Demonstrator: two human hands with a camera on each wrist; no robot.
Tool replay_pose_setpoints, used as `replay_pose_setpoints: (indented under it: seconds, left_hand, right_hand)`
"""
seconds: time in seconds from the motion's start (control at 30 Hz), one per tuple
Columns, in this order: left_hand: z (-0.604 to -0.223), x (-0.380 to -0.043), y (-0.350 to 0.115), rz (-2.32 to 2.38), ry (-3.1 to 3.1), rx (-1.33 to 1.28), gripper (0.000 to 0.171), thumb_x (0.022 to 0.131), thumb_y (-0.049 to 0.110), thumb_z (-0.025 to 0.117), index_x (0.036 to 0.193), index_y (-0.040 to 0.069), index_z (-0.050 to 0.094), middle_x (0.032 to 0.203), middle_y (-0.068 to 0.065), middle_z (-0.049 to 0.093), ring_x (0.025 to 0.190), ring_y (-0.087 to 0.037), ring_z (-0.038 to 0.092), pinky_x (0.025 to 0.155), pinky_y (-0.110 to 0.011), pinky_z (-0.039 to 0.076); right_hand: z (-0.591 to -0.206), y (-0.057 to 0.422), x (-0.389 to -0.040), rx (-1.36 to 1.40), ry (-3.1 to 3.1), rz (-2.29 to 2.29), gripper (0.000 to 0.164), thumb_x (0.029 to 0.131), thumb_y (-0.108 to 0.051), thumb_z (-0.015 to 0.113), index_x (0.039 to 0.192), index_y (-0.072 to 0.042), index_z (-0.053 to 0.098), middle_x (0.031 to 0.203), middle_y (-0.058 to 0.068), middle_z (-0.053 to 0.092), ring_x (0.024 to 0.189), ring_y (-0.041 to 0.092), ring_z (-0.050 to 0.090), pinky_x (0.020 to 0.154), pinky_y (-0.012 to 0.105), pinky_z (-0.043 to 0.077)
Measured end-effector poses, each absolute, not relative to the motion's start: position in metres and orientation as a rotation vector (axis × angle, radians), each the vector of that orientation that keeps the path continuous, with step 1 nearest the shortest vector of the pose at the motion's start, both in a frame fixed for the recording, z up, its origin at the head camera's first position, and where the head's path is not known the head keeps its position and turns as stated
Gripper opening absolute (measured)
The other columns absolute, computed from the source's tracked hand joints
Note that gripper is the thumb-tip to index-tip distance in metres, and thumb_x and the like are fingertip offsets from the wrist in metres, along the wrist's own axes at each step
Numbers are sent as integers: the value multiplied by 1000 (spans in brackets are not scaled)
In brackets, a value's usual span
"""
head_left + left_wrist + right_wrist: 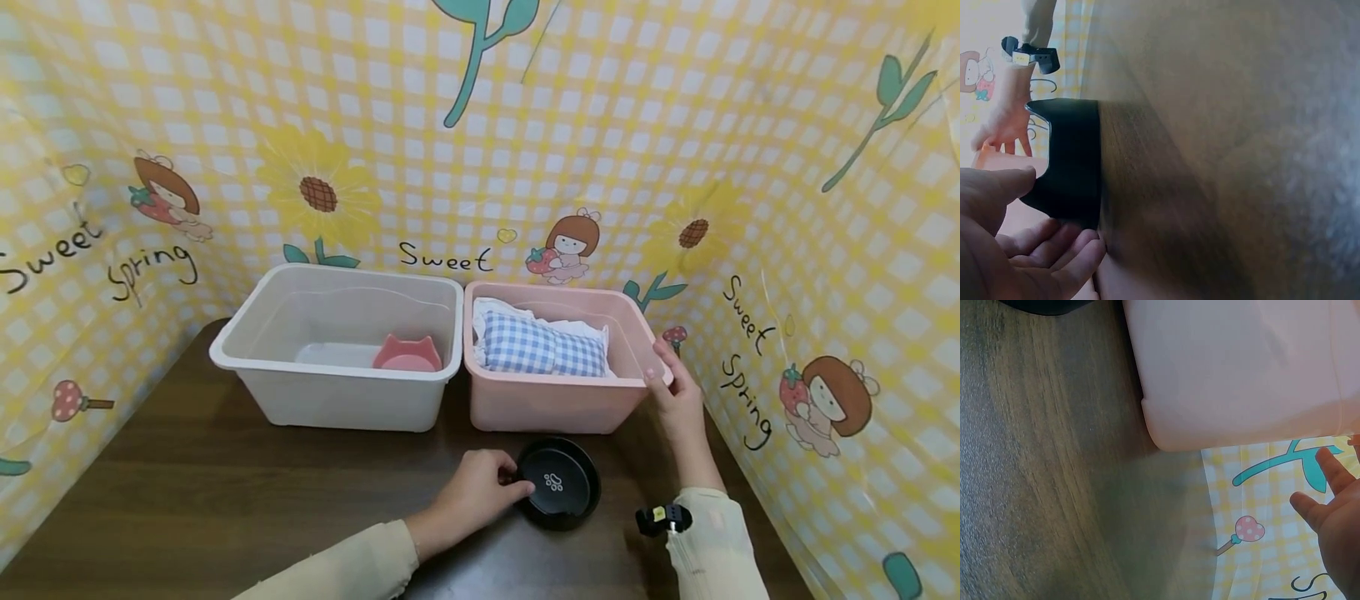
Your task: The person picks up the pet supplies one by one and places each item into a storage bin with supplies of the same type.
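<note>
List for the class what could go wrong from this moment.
1. The left hand holds the black bowl at one side only, so the bowl might tilt or slip if lifted.
2. The right hand is at the front right corner of the pink bin; a tug there could shift or tip it.
3. The blue checked cushion takes up much of that bin, so anything set on top might sit unevenly.

Soft, even light fills the head view, with a pale sheen on the near tabletop (187, 483). The left wrist view is hazier: its upper left washes out, bluish glare and blur spread across the right, and the black bowl (1072, 165) sinks into deep shade. In the right wrist view, shadow darkens the wood beside the pink bin (1229, 375).
</note>
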State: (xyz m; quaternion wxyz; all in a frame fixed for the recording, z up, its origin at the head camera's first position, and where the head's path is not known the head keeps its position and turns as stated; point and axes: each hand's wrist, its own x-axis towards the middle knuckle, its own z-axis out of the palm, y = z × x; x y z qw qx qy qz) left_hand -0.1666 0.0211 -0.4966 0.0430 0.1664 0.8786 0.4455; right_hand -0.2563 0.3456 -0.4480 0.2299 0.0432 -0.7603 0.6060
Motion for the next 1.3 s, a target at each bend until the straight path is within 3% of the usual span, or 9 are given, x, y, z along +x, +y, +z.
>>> replay_pose_setpoints:
  seconds: [0.27,0.67,1.3]
  left_hand:
    - [-496,-166,25,1343,2708,434,30,82,34,87,92,8,75,79,4,68,69,-6,56,62,-28,49]
    - [-495,-173,21,1314,2806,449,21,85,26,84,92,6,79,88,0,76,83,-13,70,70,-31,56]
    - [-495,-185,19,1439,2796,356,10,88,16,78,92,7,79,83,2,75,76,-7,64,66,-28,55]
  right_hand:
    - [-449,345,-257,140,-2077,1664,47,99,-2,61,145,0,54,161,9,43,151,21,35,108,9,36]
    - [-448,342,-257,135,-2071,1686,45,101,-1,60,145,0,54,161,7,43,150,19,36,109,10,36]
    - [-449,344,-259,128,-2069,1674,45,101,-1,60,145,-1,55,161,6,44,151,19,35,109,10,35]
